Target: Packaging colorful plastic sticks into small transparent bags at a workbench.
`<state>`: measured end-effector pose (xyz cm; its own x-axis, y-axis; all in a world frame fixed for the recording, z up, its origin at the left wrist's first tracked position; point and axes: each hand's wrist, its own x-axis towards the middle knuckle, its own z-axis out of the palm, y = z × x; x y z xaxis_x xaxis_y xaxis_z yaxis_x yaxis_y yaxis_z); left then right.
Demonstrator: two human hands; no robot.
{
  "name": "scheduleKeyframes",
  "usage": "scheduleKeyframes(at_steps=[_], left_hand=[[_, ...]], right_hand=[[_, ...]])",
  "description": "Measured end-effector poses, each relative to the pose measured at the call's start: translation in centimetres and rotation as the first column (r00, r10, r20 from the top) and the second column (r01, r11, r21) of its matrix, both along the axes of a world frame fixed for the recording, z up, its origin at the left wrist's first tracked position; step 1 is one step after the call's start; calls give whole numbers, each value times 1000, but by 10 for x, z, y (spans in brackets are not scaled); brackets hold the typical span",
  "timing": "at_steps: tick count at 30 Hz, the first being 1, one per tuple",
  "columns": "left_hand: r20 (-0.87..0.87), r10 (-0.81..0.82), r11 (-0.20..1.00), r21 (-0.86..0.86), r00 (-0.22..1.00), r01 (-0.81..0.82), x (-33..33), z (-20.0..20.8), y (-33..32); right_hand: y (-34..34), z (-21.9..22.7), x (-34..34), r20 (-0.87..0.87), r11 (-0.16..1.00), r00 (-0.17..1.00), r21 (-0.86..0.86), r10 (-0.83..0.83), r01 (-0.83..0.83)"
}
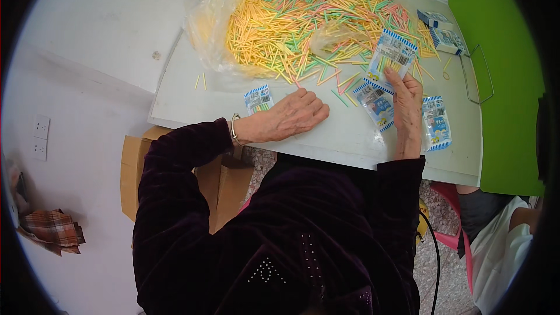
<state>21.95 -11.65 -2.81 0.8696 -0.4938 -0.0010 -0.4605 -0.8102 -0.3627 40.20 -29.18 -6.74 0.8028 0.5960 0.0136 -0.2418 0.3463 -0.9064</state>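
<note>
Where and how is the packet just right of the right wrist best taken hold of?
Probably pinch the packet by its near striped end, from the person's side: it lies flat, this end is uncovered, and the right hand crowds the left edge.

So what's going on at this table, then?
A person's right hand holds up a small blue-and-white packet. The left hand is curled over the table, close to a pink stick; I can't tell whether it holds it. Beyond the hands is a clear bag heaped with pastel sticks, and more packets lie on the table.
</note>
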Motion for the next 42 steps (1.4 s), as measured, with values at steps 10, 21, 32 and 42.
scheduleKeyframes(at_steps=[10, 21, 32, 42], left_hand=[[-144, 325, 555, -772, 935, -311, 47, 13, 37], [-162, 86, -241, -961, 983, -138, 75, 57, 16], [-212, 47, -206, -958, 976, -198, 64, 58, 11], [-162, 78, -242, -960, 984, -139, 57, 57, 14]], right_hand=[[7, -2, -10, 133, 974, 970, -124, 205, -189], [7, 2, -19, 98, 875, 889, -252, 448, -414], [3, 7, -21, 34, 825, 831, -153, 555, -544], [-1, 2, -19, 29, 780, 792, -196, 610, -594]])
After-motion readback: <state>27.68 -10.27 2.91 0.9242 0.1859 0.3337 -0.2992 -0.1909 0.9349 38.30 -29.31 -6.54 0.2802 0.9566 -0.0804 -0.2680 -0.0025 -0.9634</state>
